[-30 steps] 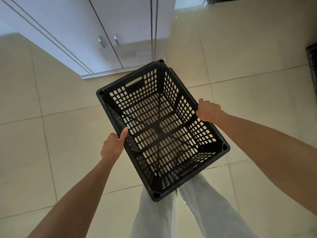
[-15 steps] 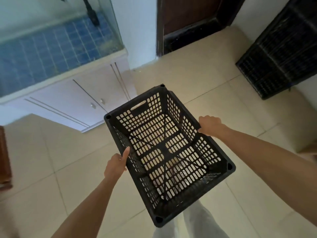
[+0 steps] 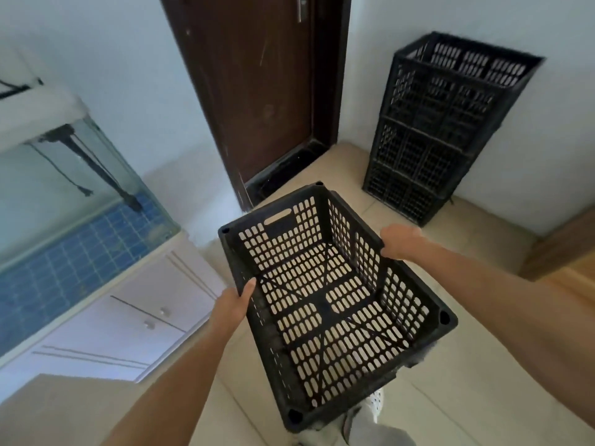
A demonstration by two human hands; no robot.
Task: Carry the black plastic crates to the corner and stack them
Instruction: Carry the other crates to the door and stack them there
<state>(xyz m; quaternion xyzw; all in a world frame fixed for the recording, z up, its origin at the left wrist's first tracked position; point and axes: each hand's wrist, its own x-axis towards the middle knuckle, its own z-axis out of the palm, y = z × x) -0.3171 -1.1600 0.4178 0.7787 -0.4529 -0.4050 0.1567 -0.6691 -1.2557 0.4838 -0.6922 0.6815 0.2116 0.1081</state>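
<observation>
Crate (image 3: pixel 335 304) held off floor, short of the stack (image 3: pixel 447 123) in the corner. Left hand (image 3: pixel 233 305) and right hand (image 3: pixel 399 241) each clamped on a long rim. Step: carry leg. Next, in my judgement: close on stack, lift above its top, align corners, lower.

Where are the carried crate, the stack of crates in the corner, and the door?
carried crate (image 3: pixel 325 309): head view, its slotted floor.
stack of crates (image 3: pixel 428 136): head view, front wall.
door (image 3: pixel 254 82): head view, brown panel.

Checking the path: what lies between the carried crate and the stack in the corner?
Head view: only bare floor separates the crate from the stack.
</observation>
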